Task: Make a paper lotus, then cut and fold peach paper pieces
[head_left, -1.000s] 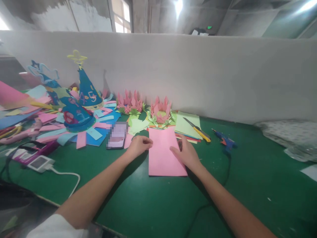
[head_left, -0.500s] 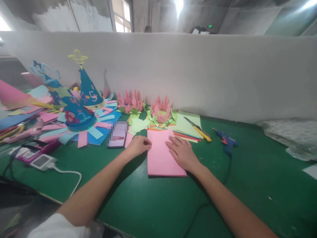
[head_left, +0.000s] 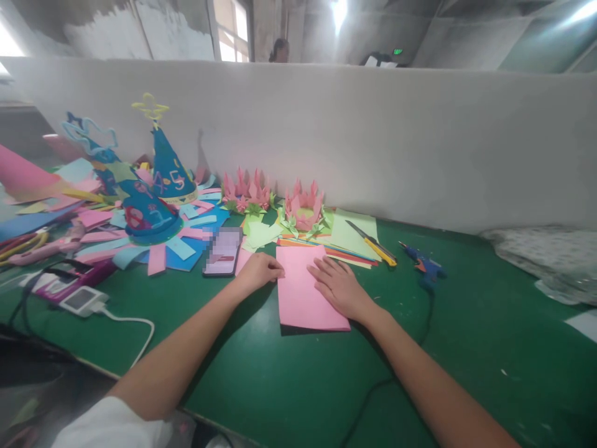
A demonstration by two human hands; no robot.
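Note:
A pink sheet of paper (head_left: 301, 298), folded or stacked, lies on the green tabletop in front of me. Its left edge is pinched between the thumb and fingers of my left hand (head_left: 261, 272). My right hand (head_left: 339, 285) rests flat on the paper's right side, fingers spread and holding nothing. Just behind the paper is a pile of coloured sheets (head_left: 359, 256), with a yellow utility knife (head_left: 380, 249) on it. Two pink and green folded-paper flowers (head_left: 305, 208) stand further back. A smartphone (head_left: 222, 252) lies left of my left hand.
A blue glue gun (head_left: 424, 262) with its cord is at the right. Blue decorated cone hats (head_left: 168, 171) and scattered paper strips fill the left. A white device (head_left: 84, 301) with a cable sits near the front left. A pale partition (head_left: 420, 143) closes off the back.
The pink paper has turned slightly, its lower edge now tilted. My right hand has slid a little left across it. My left hand keeps its pinch at the left edge.

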